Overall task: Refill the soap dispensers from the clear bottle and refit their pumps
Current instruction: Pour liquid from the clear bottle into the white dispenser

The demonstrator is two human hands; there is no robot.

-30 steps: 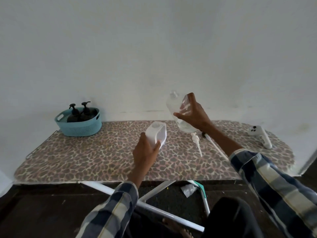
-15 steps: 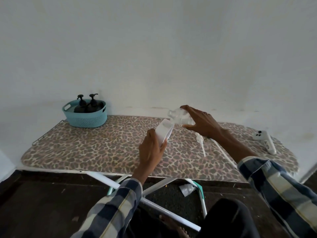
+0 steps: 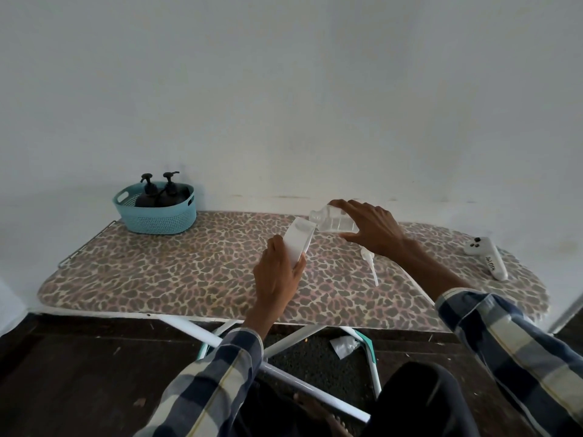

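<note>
I am gripping the white rectangular plastic soap dispenser (image 3: 299,245) in my left hand (image 3: 277,275), tilting it over the leopard-print ironing board (image 3: 189,272). My right hand (image 3: 369,228) is clasping the clear plastic refill bottle (image 3: 331,220), tipped almost flat with its mouth at the dispenser's opening. If the mouths are misaligning, soap is likely spilling onto the cover. The loose white pump (image 3: 369,263) is lying just near my right wrist, risking a knock.
</note>
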